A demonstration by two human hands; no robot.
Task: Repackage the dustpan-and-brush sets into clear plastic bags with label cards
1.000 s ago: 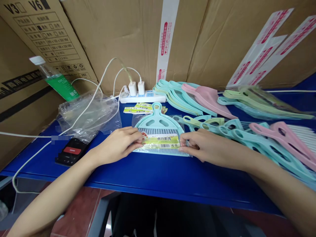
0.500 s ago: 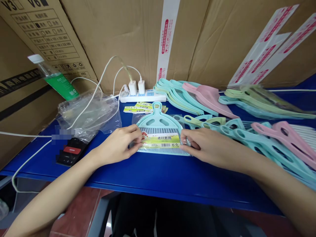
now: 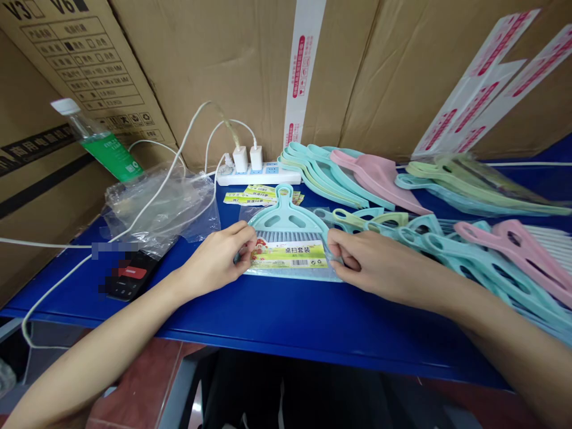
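Dustpan (image 3: 286,223) in clear plastic (image 3: 335,272) between left hand (image 3: 218,259) and right hand (image 3: 370,262)

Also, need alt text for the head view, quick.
The left hand and right hand hold the sides of a plastic-wrapped mint dustpan and brush set with a yellow-green label, lying on a blue table. Pastel dustpans lie heaped to the right, a white power strip behind.

From the dustpan (image 3: 286,223), a hand could pass at 6 o'clock over the blue table (image 3: 286,313). At 3 o'clock, heaped pastel dustpans (image 3: 487,268) stood in the way; at 12, a power strip (image 3: 259,175); at 10, a plastic bag (image 3: 161,208); at 9, a phone (image 3: 129,275) and a cord (image 3: 67,286).
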